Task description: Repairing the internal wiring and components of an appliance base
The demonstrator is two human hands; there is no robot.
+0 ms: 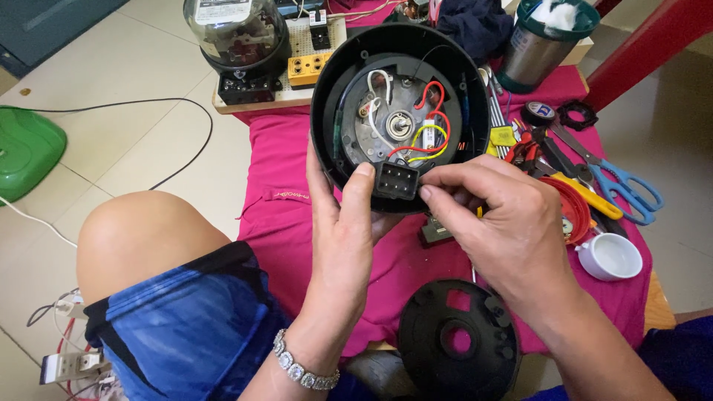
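Note:
My left hand (343,230) holds a round black appliance housing (334,89) from below, thumb pressed beside a black square connector block (396,180) at its lower rim. My right hand (496,219) pinches the right side of that connector block with thumb and forefinger. Inside the housing sit a grey metal plate with a central shaft (399,125) and red, yellow and white wires (432,134). The housing is tilted towards me, open side up.
A round black cover plate (457,341) lies on the pink cloth (278,171) near me. To the right are blue-handled scissors (627,186), pliers, a tape roll (538,113) and a small white cup (610,257). A glass-domed meter (238,37) stands at the back left.

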